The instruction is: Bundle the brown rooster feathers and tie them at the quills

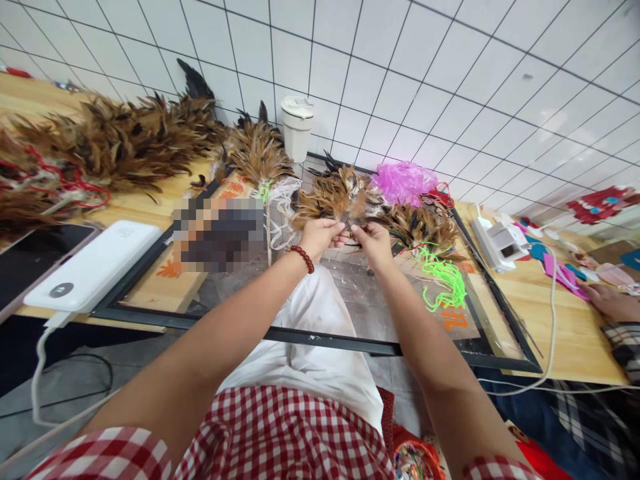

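Note:
Over the glass pane in its dark frame (320, 339), my two hands meet near the middle. My left hand (323, 235) is pinched closed, with a small brownish feather (354, 208) at its fingertips. My right hand (374, 244) is also closed in a pinch on the same feather, close beside the left. Just behind them lies a pile of brown feathers (320, 193). Another feather bunch (417, 223) sits to the right, by the bright green strings (447, 280). A feather bundle on a stick (257, 153) with green ties lies to the left.
At the back stands a white lidded cup (297, 130), with pink plastic strips (404, 181) right of it. A white power bank (95, 263) and long feather bundles (135, 143) lie left. A power strip (500, 243) and another person's hand (613, 303) are at right.

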Motion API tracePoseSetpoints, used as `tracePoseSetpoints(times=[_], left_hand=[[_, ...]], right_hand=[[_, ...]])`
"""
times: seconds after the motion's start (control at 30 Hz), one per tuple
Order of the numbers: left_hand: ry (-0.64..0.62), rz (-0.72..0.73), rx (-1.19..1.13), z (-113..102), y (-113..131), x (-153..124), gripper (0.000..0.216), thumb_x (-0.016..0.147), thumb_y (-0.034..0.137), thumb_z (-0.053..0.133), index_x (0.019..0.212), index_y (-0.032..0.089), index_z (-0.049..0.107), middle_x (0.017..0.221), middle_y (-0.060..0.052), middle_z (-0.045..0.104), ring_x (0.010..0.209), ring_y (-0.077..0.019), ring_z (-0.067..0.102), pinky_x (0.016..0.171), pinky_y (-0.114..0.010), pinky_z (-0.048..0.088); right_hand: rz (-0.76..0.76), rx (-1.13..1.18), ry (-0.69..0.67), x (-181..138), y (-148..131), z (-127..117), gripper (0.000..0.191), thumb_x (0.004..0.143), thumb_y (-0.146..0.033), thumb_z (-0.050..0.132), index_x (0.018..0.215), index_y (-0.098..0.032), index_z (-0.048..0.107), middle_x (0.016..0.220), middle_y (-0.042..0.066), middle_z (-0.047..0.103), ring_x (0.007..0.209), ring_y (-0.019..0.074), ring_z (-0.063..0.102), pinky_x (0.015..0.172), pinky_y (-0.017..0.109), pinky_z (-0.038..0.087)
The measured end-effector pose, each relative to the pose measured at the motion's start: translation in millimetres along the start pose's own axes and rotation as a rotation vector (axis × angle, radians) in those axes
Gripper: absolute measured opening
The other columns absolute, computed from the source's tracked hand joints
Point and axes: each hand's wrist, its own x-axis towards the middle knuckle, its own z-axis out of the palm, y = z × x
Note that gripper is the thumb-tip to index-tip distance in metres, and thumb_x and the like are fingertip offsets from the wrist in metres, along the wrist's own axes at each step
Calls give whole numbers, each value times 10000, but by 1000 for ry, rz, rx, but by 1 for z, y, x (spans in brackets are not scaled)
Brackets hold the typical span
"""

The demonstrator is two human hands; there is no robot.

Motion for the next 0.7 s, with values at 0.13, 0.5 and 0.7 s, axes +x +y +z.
tracePoseSetpoints(times=[0.13,0.5,0.7], left_hand=[[-19,-6,70,2,-1,-1,152,814,65,584,663,77,601,525,-8,603,429,-68,550,479,-201,464],[42,20,57,0,-2,2,176,825,101,578,650,99,566,518,8,573,403,-55,509,448,-188,429],[-42,-15,98,0,-1,1,174,804,101,609,633,88,582,534,-23,604,437,-82,558,482,-210,461]], right_hand=[[-41,-72,-47,-2,-5,2,281,673,-419,685,620,-182,544,571,-39,495,531,88,406,521,241,326],[-53,-121,106,0,-5,-1,237,692,-401,650,738,-186,561,677,-17,550,633,120,463,615,254,385],[-79,5,26,-3,-11,4,297,691,-405,676,601,-190,492,595,-46,428,576,92,376,579,244,342]])
